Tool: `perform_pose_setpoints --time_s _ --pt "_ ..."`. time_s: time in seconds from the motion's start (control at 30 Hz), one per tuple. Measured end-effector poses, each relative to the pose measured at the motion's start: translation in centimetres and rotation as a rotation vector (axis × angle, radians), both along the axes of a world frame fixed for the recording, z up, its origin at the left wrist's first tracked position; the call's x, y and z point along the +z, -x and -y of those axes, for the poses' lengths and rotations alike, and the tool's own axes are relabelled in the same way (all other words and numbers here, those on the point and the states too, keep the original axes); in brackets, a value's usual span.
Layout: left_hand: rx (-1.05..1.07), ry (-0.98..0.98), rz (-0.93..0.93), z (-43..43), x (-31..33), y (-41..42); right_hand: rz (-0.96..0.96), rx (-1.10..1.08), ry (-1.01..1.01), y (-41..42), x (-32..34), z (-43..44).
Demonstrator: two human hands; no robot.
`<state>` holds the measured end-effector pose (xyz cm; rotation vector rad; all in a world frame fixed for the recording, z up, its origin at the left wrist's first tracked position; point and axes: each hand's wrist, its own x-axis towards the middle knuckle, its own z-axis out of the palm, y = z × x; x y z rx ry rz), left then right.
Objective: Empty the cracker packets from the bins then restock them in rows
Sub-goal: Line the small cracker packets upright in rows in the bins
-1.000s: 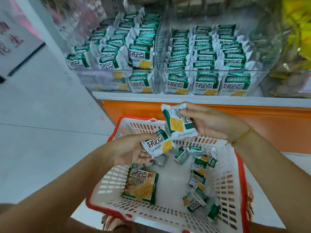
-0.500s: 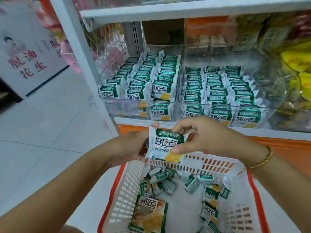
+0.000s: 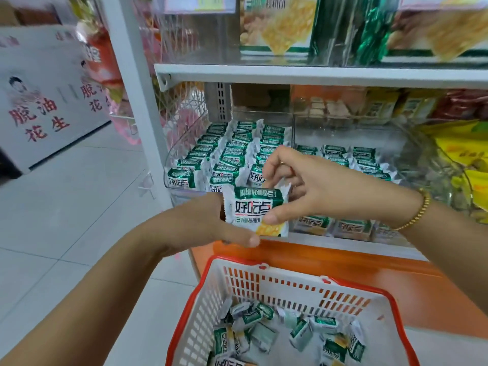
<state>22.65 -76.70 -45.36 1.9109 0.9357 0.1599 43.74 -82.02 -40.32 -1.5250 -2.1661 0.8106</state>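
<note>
Cracker packet (image 3: pixel 254 210) is up off the basket (image 3: pixel 290 283) now, pinched by both hands: left hand (image 3: pixel 200 223) under its bottom edge, right hand (image 3: pixel 317 191) thumb on its face. Left bin (image 3: pixel 184 140) sits just behind the grip, so I'd guess it gets slotted into a row next.
</note>
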Motion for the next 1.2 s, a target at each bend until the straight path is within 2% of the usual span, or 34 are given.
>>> perform_pose_setpoints --time_s 0.17,0.27,0.37,0.47,0.63,0.83,0.93,1.03,1.2 --pt "0.209 -0.123 0.146 -1.8 0.6 -0.7 0.315 0.068 -0.041 0.7 2.8 -3.6" --pt "0.338 -0.137 0.253 -3.5 -0.1 -1.1 0.421 -0.007 -0.011 0.6 3.4 -6.6" --pt "0.454 -0.375 0.135 -4.3 -1.1 -1.2 0.576 -0.064 0.103 0.4 2.9 -9.1" --pt "0.336 -0.679 -0.071 -4.4 -2.0 -1.8 0.678 -0.072 0.192 0.5 2.0 -10.9" --pt "0.238 -0.757 -0.134 -4.8 -3.2 -2.0 0.719 -0.068 0.276 1.4 1.4 -12.1" --pt "0.223 -0.766 -0.163 -4.5 -3.3 -1.7 0.954 -0.091 0.015 3.2 -0.8 -10.0" --pt "0.258 -0.766 -0.186 -4.2 -3.4 -1.7 0.899 -0.125 -0.151 2.4 -1.9 -9.0" --pt "0.199 -0.786 -0.245 -3.6 -3.4 -2.0 0.815 -0.072 -0.298 1.9 -3.6 -7.4" --pt "0.109 -0.846 -0.379 -2.3 -4.1 -2.9 0.916 -0.050 -0.315 2.1 -7.6 -4.3"
